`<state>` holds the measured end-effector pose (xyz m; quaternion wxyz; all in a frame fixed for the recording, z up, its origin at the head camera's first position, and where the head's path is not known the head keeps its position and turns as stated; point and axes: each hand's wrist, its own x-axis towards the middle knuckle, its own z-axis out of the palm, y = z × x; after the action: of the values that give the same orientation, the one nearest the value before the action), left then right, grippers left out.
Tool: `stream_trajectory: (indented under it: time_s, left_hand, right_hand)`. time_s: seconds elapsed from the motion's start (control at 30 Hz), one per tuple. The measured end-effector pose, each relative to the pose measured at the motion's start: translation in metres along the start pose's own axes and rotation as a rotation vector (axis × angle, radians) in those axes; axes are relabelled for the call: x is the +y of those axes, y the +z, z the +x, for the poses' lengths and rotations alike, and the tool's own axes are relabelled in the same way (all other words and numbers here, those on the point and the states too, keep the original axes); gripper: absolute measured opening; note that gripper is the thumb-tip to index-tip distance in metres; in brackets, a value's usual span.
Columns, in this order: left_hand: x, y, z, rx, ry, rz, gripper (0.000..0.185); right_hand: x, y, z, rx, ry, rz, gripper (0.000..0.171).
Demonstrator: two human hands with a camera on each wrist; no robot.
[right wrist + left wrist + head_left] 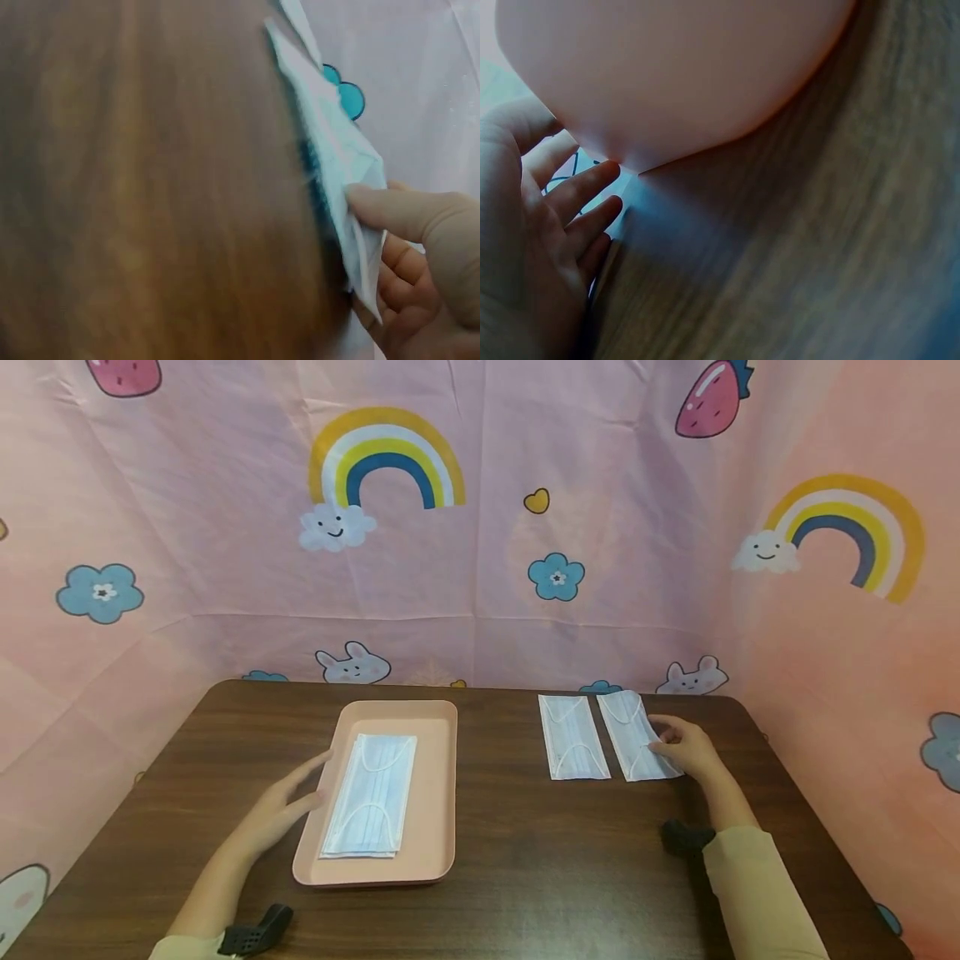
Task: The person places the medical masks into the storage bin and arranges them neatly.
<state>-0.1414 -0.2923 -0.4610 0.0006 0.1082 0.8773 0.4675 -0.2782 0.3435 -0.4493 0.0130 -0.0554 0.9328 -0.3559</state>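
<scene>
A pale-blue face mask point(637, 739) on the right is pinched at its right edge between the thumb and fingers of my right hand point(686, 747). The right wrist view shows that mask point(341, 146) tilted, one long side lifted off the wood. Left of it, a second mask point(573, 739) lies flat with its white ear loops on top. My left hand point(281, 810) rests its extended fingers at the left rim of a pink tray point(438, 793). Inside the tray lie face masks point(371, 797), lined up with doubled edges at the lower end.
The dark wooden table point(525, 860) ends at a pink patterned cloth point(487, 568), which hangs behind and along both sides. Black straps point(255, 931) sit at the wrists. Bare wood separates the tray from the two masks on the right.
</scene>
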Motion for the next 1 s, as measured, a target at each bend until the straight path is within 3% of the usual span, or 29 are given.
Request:
stream_trajectory:
  time_s: [0.17,0.53,1.0]
  left_hand:
    - [0.000,0.001,0.000,0.007,-0.006,-0.002,0.059]
    - [0.003,0.000,-0.001,0.013,-0.001,0.022,0.059]
    - [0.004,0.002,-0.002,0.011,-0.010,0.035,0.059]
  right_hand:
    - [-0.005,-0.005,-0.002,-0.020,0.027,0.040,0.054]
    - [-0.016,-0.005,-0.009,-0.060,0.200,0.155,0.055]
    - [-0.009,0.004,-0.025,-0.074,0.172,0.324,0.047]
